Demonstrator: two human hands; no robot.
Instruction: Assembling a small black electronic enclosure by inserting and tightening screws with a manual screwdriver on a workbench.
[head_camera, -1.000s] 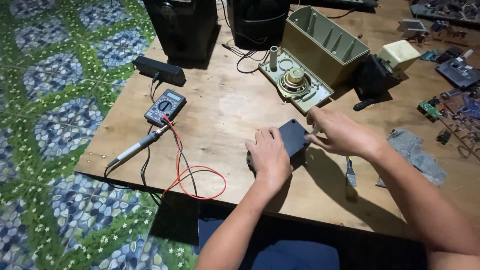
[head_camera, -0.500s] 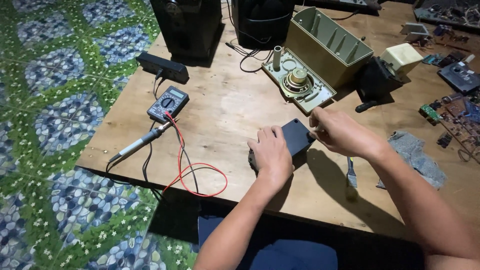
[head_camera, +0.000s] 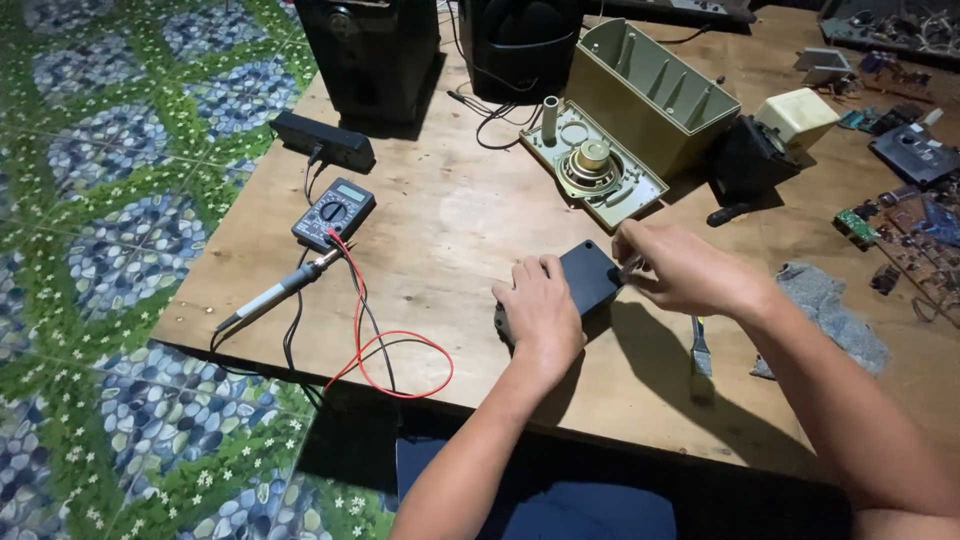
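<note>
Head view. At centre frame the left hand (head_camera: 543, 315) lies flat over the near end of a small black box (head_camera: 588, 278) resting on the wooden tabletop (head_camera: 470, 220), fingers curled over its top edge and pinning it down. The right hand (head_camera: 680, 268) is closed in a pinch at the box's far right corner around a small, slender item; what it is cannot be told. To work that corner well, the left hand should press the box firmly so it cannot pivot, while the right hand acts in line with the corner, not at a slant.

Containers: in the upper centre an olive-green plastic housing (head_camera: 655, 95) lies open and empty, tipped on its side; its front panel (head_camera: 592, 178) lies just beside it, carrying a small loudspeaker (head_camera: 589, 165). At left are a multimeter (head_camera: 334, 212) with red and black leads and a soldering iron (head_camera: 275, 295).
</note>
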